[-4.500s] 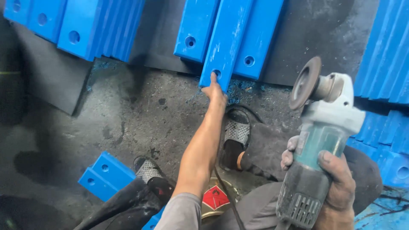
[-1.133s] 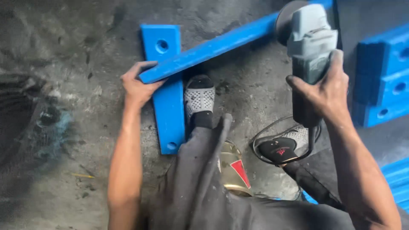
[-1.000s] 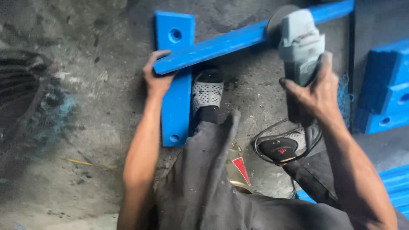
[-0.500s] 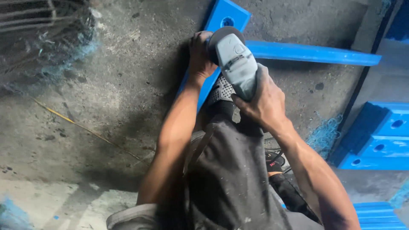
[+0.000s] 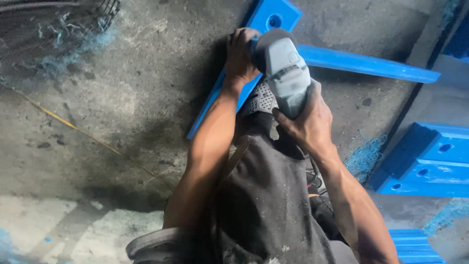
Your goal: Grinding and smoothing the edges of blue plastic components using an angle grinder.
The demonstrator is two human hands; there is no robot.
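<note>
Grey floor (image 5: 122, 98) lies below. Left hand (image 5: 240, 56) presses the blue bar (image 5: 361, 62); right hand (image 5: 305, 122) grips the grinder (image 5: 286, 76). Grinding looks just begun.

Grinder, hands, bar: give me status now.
Right hand grips grinder. Left hand pins blue bar on plate. Foot close under the grinder.

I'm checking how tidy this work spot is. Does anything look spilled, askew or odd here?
Yes. Blue shavings lie scattered on the concrete floor beside the stacked blue blocks. The long blue bar lies crosswise over the blue plate, held by the left hand while the right hand grips the grinder.
</note>
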